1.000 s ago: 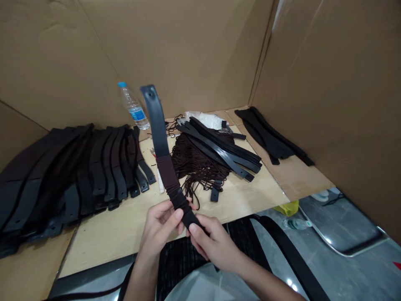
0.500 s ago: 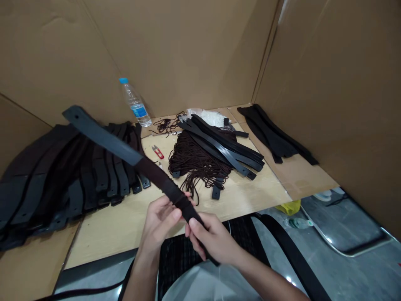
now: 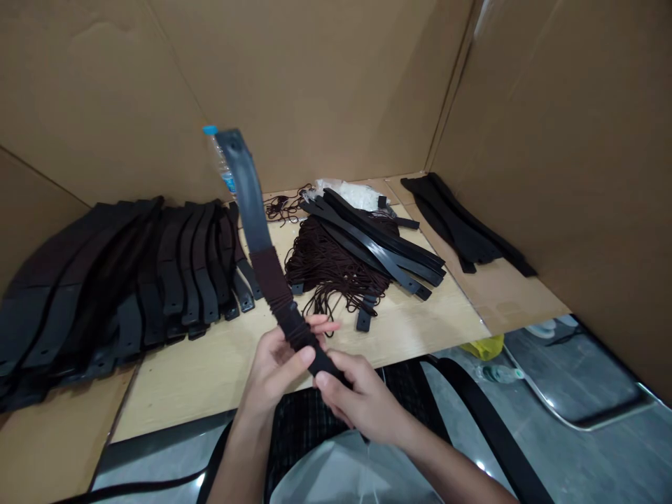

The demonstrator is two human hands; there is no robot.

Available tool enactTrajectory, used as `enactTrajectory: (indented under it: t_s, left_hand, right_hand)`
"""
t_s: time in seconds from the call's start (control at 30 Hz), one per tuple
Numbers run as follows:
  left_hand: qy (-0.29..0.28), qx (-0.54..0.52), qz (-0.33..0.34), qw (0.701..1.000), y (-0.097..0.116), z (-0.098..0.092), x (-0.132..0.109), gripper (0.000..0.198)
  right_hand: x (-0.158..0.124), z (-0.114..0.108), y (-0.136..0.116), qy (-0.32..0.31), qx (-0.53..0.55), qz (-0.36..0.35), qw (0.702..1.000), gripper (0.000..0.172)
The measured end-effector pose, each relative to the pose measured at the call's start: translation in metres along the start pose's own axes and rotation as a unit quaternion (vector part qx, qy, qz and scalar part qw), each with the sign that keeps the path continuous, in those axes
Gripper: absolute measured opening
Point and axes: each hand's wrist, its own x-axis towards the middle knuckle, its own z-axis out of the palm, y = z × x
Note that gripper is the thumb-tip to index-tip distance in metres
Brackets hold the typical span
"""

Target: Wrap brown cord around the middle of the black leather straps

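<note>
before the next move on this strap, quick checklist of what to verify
1. Left hand grips the strap at its cord-wrapped part: ok.
2. Right hand pinches the strap's lower end: ok.
3. Strap's free end is up in the air, apart from the water bottle behind it: ok.
4. Loose brown cord pile lies within reach on the table: ok.
5. Wrapping tight and even: cannot tell.
6. Clippers in sight: not ok, none visible.

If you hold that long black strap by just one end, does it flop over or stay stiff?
Probably fairly stiff: the strap, gripped low by the left hand and right hand, stands up with only a gentle curve. Its brown cord wrapping likely gives grip, so it seems unlikely to slip.
</note>
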Motion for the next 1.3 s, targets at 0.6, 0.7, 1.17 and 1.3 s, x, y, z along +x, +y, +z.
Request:
enactTrajectory:
  t_s: [0.6, 0.7, 1.17, 1.3]
  left_hand:
    - [-0.023, -0.048, 0.103, 0.993, 0.0, -0.005, -0.008, 0.042]
    - [0.101, -0.004, 0.092, 0.991, -0.003, -0.002, -0.007, 0.033]
    - [0.03, -0.056, 0.04, 0.997, -0.016, -0.004, -0.005, 0.027]
    - [0.074, -0.014, 0.052, 0.996, -0.013, -0.003, -0.011, 0.029]
  right_hand:
    - [0.005, 0.001, 0.003, -0.172, 0.137, 0.104, 0.97, 0.061]
    - [0.001, 0.006, 0.001, 0.017, -0.044, -0.017, 0.999, 0.047]
    - [0.0, -0.002, 0.005, -0.056, 0.134, 0.027, 0.989, 0.052]
    - [-0.004, 0.005, 0.005, 0.086, -0.06, -0.048, 0.993, 0.045]
